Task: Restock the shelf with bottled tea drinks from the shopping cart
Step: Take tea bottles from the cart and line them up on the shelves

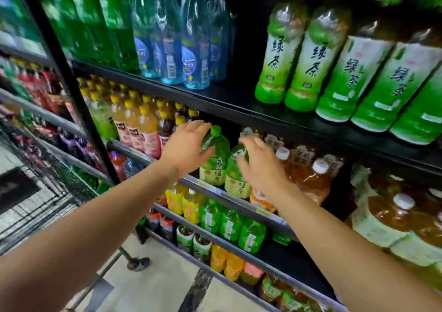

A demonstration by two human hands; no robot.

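Two green-tea bottles at mid-frame, standing side by side at the front edge of the middle shelf (210, 189). Left bottle (214, 158): clear green plastic, bright green cap, pale yellow-green label reading 绿茶. Right bottle (235, 170): same plastic, same label, cap hidden behind fingers. Left hand (185, 149) reaching in from lower left, fingers loosely curved around the left bottle's shoulder, thumb against its front. Right hand (259, 161) coming in from lower right, fingers curled over the top of the right bottle. Just right of the pair, amber tea bottles (311, 180) with white caps, labels too blurred to read. Upper right of frame, big green-tea bottles (308, 56) on the top shelf, white-and-green labels, 绿茶 in bold brushed characters. Upper centre, blue clear bottles (193, 48), label writing unreadable. Left of centre, yellow-capped juice bottles (143, 125) in a row. Lower left, black wire shopping cart (47, 192), edge only.
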